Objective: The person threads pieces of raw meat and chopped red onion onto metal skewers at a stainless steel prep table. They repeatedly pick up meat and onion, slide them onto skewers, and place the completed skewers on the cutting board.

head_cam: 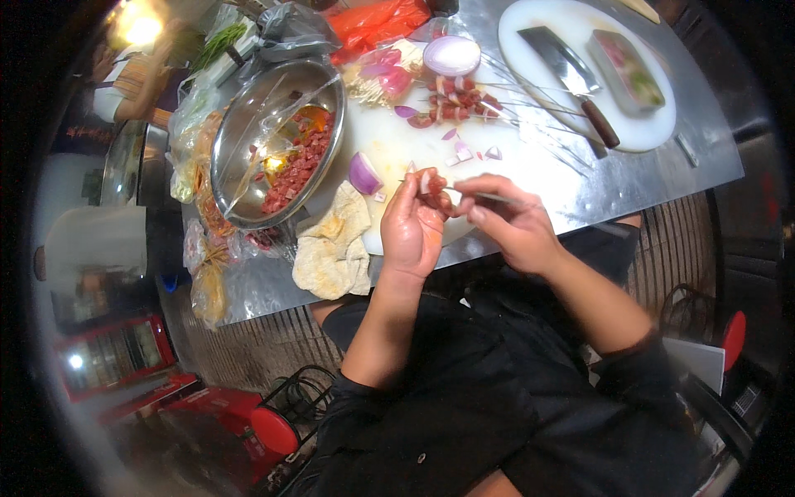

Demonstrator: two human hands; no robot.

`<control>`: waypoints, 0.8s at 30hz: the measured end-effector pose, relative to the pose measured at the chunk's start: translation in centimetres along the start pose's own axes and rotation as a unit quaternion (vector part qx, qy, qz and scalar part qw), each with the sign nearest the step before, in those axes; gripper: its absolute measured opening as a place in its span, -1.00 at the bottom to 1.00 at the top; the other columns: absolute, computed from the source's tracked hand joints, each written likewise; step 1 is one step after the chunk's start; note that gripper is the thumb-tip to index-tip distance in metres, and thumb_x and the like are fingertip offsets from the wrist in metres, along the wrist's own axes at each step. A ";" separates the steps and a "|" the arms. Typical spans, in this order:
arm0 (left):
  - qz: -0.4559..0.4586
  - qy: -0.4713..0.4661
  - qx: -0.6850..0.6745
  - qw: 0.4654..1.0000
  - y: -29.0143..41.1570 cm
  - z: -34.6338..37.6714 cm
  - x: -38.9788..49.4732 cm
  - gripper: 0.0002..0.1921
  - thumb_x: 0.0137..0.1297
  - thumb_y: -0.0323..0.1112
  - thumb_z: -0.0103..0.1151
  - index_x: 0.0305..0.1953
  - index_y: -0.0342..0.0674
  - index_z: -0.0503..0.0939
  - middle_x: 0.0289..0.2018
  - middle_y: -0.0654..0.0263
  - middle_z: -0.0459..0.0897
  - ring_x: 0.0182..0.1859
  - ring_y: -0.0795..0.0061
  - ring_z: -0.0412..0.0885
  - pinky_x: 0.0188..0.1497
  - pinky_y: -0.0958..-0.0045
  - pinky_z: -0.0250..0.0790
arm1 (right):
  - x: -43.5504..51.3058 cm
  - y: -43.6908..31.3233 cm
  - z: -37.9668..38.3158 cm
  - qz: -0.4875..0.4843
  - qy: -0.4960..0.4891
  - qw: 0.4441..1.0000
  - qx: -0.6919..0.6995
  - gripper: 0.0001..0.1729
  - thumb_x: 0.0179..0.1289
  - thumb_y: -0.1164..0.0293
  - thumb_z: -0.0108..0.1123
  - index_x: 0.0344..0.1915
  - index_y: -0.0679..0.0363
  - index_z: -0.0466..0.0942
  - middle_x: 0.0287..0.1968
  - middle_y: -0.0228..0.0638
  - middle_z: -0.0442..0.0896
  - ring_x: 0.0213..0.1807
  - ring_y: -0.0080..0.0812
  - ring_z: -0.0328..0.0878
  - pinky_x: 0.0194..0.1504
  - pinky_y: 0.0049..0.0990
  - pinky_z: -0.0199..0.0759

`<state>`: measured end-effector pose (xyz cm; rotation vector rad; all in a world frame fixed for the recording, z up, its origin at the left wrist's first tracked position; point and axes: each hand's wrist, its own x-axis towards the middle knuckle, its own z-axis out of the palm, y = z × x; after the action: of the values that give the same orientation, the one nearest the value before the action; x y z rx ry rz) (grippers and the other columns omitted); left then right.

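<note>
Pieces of raw meat and onion [433,184] sit on a thin skewer between my hands, above the near edge of a white cutting board [385,133]. The meat end is in my left hand [413,227], pinched in its fingers. My right hand [512,220] grips the bare part of the skewer [497,197] and is slightly blurred. Behind them lie several finished skewers of meat and onion [456,102], their metal ends pointing right. A purple onion wedge [365,174] and small onion pieces [461,151] rest on the board.
At left, a steel bowl [239,143] holds diced raw meat [301,164]. Beside it lies a stained cloth [332,248]. A cleaver [568,68] and a clear container [627,71] occupy a round white board [658,127]. Half an onion [451,56] lies at the back. Another person [133,84] stands far left.
</note>
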<state>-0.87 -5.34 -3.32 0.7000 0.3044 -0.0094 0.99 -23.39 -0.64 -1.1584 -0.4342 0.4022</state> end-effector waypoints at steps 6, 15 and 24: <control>0.173 0.033 0.456 0.873 2.9 -0.5 0.3 -0.75 0.46 -0.26 0.24 -0.11 -0.37 0.67 -0.34 0.29 0.70 -0.43 0.45 0.60 -0.28 0.47 0.47 | 4.2 1.5 -1.5 -0.098 0.091 0.985 -0.112 -0.64 0.62 0.30 0.01 0.07 0.35 0.63 -0.13 -0.31 0.73 -0.23 -0.60 0.55 -0.15 -0.60 0.46; 0.241 0.025 0.838 0.488 6.2 -0.7 3.2 -0.78 0.18 -0.17 0.38 -0.23 -0.12 0.76 -0.27 0.33 0.72 -0.09 0.26 0.65 -0.06 0.25 0.50 | 8.3 3.0 -2.4 -0.035 0.102 0.978 -0.179 -0.64 0.61 0.26 0.03 -0.15 0.34 0.63 -0.26 -0.37 0.74 -0.31 -0.66 0.54 -0.26 -0.63 0.42; 0.237 0.048 0.831 0.500 4.5 -1.0 3.5 -0.82 0.09 -0.24 0.40 -0.30 -0.15 0.77 -0.34 0.28 0.71 -0.16 0.19 0.63 -0.08 0.20 0.49 | 11.4 2.9 -1.1 -0.071 0.015 0.952 -0.298 -0.67 0.56 0.30 0.07 -0.24 0.32 0.66 -0.38 -0.33 0.73 -0.36 -0.54 0.59 -0.25 -0.49 0.48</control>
<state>2.70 -0.89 -2.18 2.7720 0.0967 0.3146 11.04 -17.33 -2.32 -1.7048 -0.6324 0.1229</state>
